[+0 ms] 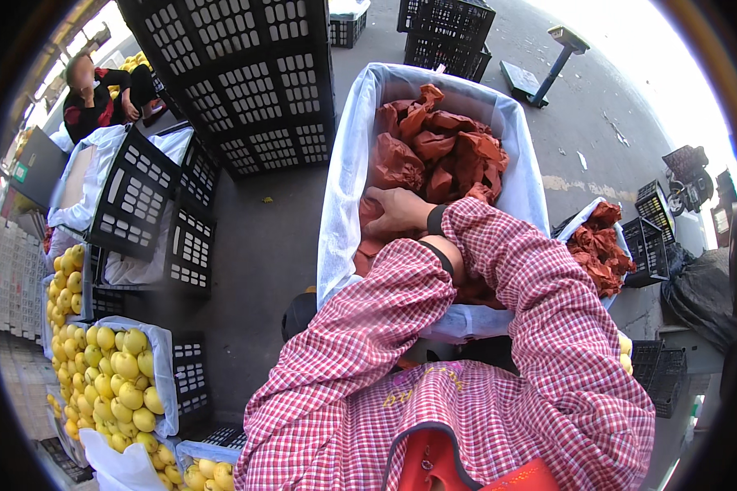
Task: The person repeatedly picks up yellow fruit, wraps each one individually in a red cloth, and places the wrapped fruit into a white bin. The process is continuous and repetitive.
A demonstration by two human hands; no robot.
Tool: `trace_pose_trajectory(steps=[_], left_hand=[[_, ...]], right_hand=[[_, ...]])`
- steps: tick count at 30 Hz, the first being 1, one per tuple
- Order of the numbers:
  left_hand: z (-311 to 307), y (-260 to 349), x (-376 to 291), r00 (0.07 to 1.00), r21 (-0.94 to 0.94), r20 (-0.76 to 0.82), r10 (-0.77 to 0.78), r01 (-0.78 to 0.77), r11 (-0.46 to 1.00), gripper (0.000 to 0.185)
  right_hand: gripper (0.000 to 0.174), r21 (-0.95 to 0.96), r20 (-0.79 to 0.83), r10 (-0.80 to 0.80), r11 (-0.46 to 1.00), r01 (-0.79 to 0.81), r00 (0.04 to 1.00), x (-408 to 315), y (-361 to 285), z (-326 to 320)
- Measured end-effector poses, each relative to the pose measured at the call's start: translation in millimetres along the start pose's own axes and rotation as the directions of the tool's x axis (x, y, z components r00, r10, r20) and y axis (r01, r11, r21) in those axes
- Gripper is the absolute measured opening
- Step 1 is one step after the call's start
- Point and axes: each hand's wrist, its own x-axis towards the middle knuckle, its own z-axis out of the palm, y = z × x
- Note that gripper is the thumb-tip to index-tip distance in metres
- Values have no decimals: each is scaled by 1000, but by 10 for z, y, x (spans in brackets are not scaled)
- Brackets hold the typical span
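In front of me stands a crate lined with white fabric (pixel 338 215), holding crumpled red-brown paper wrappers (pixel 430 144). Whether fruit lies inside the wrappers cannot be seen. My right hand (pixel 399 212) reaches to the crate's left side, its thumb and fingers curled around a piece of red-brown paper (pixel 370 210). The forearms cross: my left hand (pixel 451 250) passes beneath the right forearm, so only the wrist area shows. Its fingers and anything in them are hidden. Both sleeves are red-and-white checked with dark cuffs.
Tall stacked black crates (pixel 245 80) rise at the left, near lined crates (pixel 138 190). Yellow apples (pixel 113 374) fill crates at lower left. A seated person (pixel 98 101) is at far left. A platform scale (pixel 528 83) and a crate of red-brown paper (pixel 599 251) are at right.
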Motion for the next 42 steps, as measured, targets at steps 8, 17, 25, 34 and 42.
trace_pose_trajectory(steps=[8,17,25,34,42], left_hand=[[-39,-79,184,994,75,-96,49,-42,996,79],[-184,-50,-165,589,-172,-797,-133,-11,985,72],[-359,-129,-218,506,-494,-863,-14,-847,-196,50],[-251,-308,34,233,-310,-949,-213,-811,496,28],[-314,-387,-64,432,-455,-888,-157,-779,431,22]], right_hand=[[31,-58,-271,13,998,-30,963,-389,45,-306],[32,877,-431,339,-63,477,836,-1321,145,-1383],[34,672,-727,173,-17,740,664,-1382,150,-1194],[79,338,-723,-28,857,389,690,-1363,105,-1062],[76,289,-804,14,883,370,594,-1323,83,-1018]])
